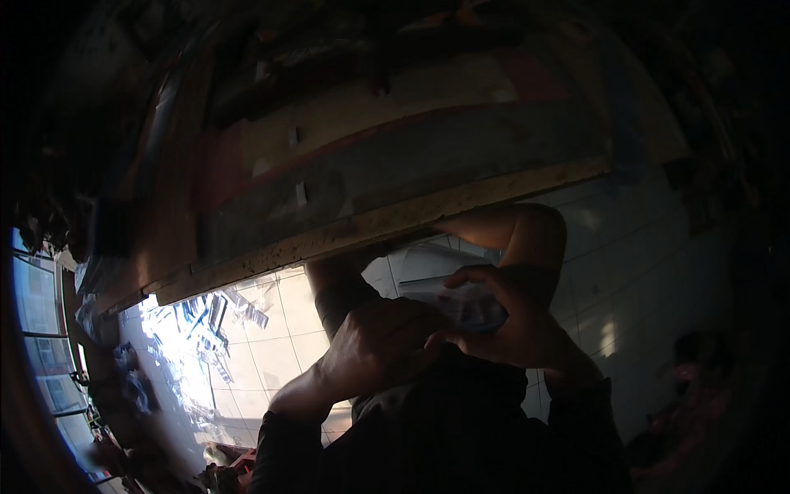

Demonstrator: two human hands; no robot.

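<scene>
Both of my hands are close together in front of my lap, in deep shade. My left hand (374, 342) has its back turned up and its fingers curled in; whatever they grip is hidden. The fingers and thumb of my right hand (518, 325) curve in a C shape, with the thumb side meeting the left fingertips. Within that curve shows a pale, crumpled, see-through thing (477, 306), too dim to name. Just beyond it lies a pale flat piece with a dark edge (428, 282).
A long workbench (370, 226) with a worn wooden front edge crosses ahead of my knees. Small pale pieces (300, 194) lie on it. Silvery strips (206, 329) are heaped on the sunlit tile floor (271, 346). Reddish things (239, 465) sit at the lower left.
</scene>
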